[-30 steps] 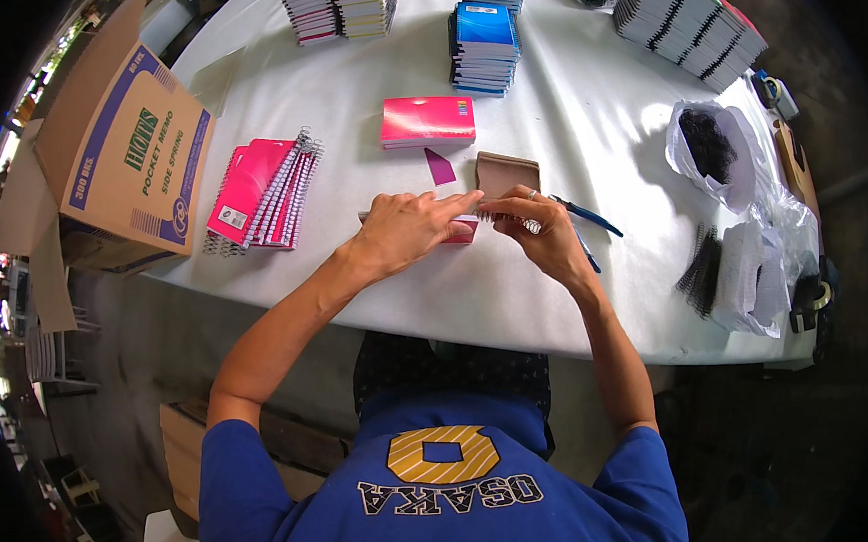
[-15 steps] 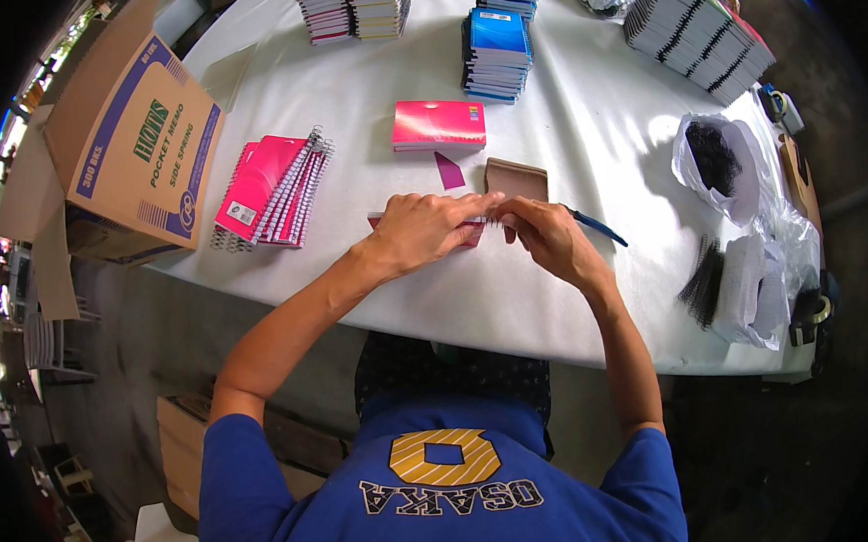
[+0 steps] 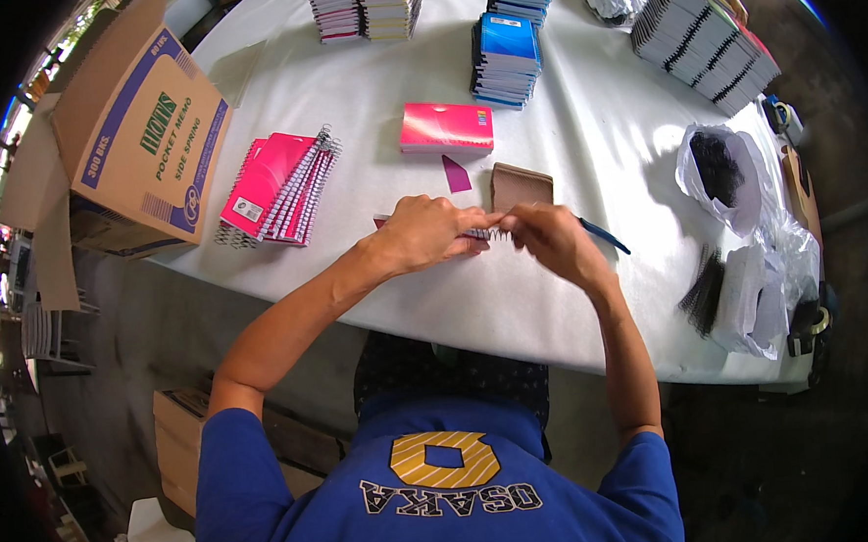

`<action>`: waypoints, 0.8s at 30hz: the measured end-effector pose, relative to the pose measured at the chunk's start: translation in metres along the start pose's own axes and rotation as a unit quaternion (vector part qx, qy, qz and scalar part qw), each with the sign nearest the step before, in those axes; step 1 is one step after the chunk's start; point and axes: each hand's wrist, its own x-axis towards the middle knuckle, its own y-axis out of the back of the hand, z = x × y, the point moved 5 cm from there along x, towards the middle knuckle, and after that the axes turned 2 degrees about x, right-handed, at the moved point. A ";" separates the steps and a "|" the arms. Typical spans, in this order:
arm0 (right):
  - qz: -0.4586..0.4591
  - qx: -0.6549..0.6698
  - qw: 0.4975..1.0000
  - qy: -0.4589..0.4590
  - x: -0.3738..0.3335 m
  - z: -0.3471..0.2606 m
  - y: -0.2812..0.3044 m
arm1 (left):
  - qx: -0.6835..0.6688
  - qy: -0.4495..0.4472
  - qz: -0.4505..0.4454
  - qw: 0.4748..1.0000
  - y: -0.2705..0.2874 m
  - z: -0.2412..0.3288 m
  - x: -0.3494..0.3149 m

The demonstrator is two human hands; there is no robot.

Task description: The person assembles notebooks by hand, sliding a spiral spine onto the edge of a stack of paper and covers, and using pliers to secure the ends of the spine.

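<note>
My left hand (image 3: 426, 232) is closed over a small pink notebook (image 3: 380, 220), most of which lies hidden beneath the palm and fingers. From the notebook's right end a dark wire spiral (image 3: 497, 234) sticks out. My right hand (image 3: 552, 237) pinches that spiral at its outer end, fingers bent and slightly blurred. Just beyond the hands sits a brown cardboard piece (image 3: 522, 184). Blue-handled pliers or a similar tool (image 3: 605, 235) lie right of my right hand, partly hidden by it. A purple slip (image 3: 456, 174) rests in front of a pink notebook stack (image 3: 446, 127).
Spiral-bound pink notebooks (image 3: 271, 189) lie fanned at left beside an open cardboard box (image 3: 152, 139). Blue notebooks (image 3: 507, 56) and other stacks stand at the back. On the right are a plastic bag of black wire spirals (image 3: 717, 166) and loose spirals (image 3: 702, 291).
My right hand has shifted slightly right, and more of the spiral shows between the hands. My left hand keeps its hold on the notebook. The whole view has shifted a little.
</note>
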 end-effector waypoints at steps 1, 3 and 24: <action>0.040 -0.013 0.999 0.026 0.003 0.006 0.008 | 0.000 0.001 0.002 1.000 0.003 0.000 0.001; 0.109 -0.142 0.980 -0.092 0.007 0.028 0.026 | 0.016 0.024 -0.093 0.995 0.001 0.000 -0.001; -0.284 -0.190 0.940 0.020 0.064 0.067 0.008 | 0.054 -0.108 -0.147 0.982 -0.014 0.006 -0.016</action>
